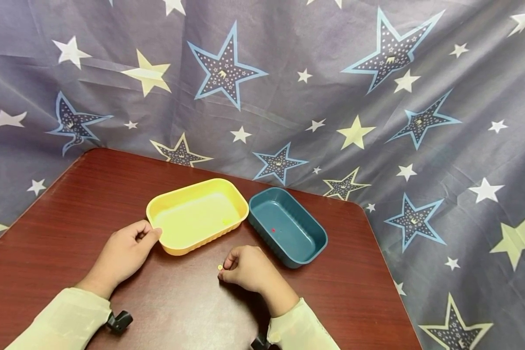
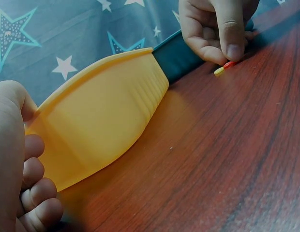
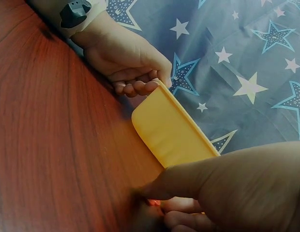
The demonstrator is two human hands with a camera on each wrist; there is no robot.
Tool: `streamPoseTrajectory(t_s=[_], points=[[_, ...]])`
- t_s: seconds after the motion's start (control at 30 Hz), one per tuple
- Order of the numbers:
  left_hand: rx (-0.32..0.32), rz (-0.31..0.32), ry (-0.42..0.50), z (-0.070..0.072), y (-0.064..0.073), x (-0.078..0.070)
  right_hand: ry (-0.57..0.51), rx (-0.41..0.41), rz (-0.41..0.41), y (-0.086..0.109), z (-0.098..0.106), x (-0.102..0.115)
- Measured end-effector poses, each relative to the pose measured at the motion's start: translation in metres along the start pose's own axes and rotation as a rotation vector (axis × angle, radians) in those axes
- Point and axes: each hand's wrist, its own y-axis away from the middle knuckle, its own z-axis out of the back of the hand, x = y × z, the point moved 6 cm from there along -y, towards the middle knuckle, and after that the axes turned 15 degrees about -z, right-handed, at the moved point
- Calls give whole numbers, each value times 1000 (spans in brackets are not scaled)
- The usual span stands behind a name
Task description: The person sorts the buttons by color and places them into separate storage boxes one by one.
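Note:
My left hand [image 1: 127, 250] holds the near left corner of a yellow plastic tray [image 1: 188, 244], thumb at the rim and fingers curled against its end wall. Low over the table, in front of the trays, my right hand [image 1: 249, 270] pinches a tiny red-and-yellow piece [image 2: 225, 67] between thumb and fingers. Its yellow end [image 1: 220, 267] pokes out past the fingertips, while the red part sits right at the thumb tip. Whether this is one piece or two touching, I cannot tell. Small yellow bits [image 1: 226, 221] lie inside the yellow tray, toward its right end.
A dark teal tray [image 1: 288, 262] stands at the yellow tray's right end, with a small red bit [image 1: 273, 230] on its floor. Both are on a reddish-brown wooden table [image 1: 70, 209]. A star-patterned cloth [image 1: 288, 97] hangs behind the table's far edge.

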Motion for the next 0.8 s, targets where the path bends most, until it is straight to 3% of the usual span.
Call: streamPoseTrajectory(t_s=[0.8], points=[[0,-5,-2,-1,0,0,51,2,77,6,0,4]])
